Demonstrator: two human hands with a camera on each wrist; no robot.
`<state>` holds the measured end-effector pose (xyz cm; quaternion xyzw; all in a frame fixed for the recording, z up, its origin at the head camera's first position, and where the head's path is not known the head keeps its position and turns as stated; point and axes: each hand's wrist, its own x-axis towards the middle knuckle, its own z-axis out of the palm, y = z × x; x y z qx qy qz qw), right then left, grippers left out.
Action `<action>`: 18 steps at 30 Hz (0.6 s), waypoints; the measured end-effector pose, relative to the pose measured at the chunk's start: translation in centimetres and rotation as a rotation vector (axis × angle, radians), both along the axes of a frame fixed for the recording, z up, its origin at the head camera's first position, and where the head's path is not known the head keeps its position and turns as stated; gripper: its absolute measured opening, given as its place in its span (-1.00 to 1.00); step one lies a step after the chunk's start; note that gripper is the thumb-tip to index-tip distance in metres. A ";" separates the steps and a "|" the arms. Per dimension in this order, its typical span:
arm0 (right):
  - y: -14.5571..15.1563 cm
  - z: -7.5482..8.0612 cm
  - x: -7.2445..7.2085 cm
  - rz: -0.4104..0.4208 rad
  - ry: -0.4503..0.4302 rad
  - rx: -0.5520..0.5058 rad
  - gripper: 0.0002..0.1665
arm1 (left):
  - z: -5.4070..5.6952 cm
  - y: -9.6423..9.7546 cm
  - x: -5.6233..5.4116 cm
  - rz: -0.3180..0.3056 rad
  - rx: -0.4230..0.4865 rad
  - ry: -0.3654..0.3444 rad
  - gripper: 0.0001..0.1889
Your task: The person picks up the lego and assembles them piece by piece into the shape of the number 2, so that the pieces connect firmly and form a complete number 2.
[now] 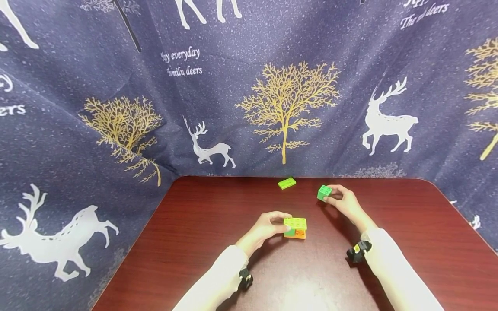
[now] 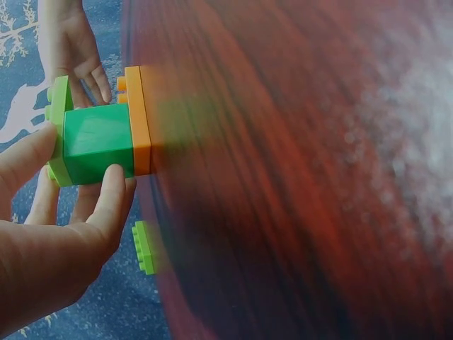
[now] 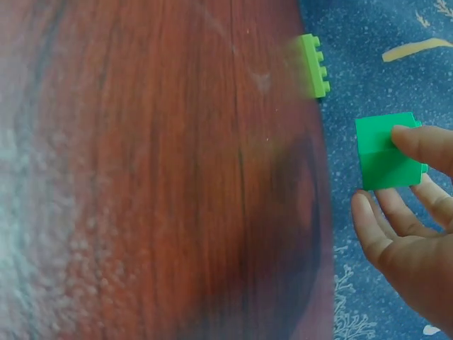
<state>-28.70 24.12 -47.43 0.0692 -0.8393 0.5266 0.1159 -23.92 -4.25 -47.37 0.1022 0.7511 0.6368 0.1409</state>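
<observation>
Near the table's middle, a small stack of toy building bricks has an orange plate (image 2: 139,120) at the bottom. A green brick (image 2: 98,140) sits in its middle, off to one side, and a lime plate (image 1: 295,223) lies across the top. My left hand (image 1: 268,225) grips this stack from its left side, with fingers on the lime plate and the green brick. Farther back and to the right, my right hand (image 1: 345,203) pinches a loose green brick (image 3: 388,150) between thumb and fingers. In the right wrist view that brick's studs point right, towards my palm.
Another lime plate (image 1: 287,183) lies studs up near the back edge of the dark red wooden table (image 1: 186,242). Behind the table hangs a blue cloth (image 1: 218,99) printed with deer and trees. Each wrist carries a small black camera (image 1: 359,251).
</observation>
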 end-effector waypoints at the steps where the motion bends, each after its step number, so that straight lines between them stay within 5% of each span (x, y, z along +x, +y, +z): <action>1: -0.1 0.0 0.1 0.008 0.002 -0.014 -0.46 | 0.0 0.0 0.0 0.000 0.000 0.000 -0.63; 18: -1.5 0.9 1.5 0.155 -0.035 -0.122 -0.47 | 0.0 0.0 -0.1 -0.018 0.026 -0.008 -0.64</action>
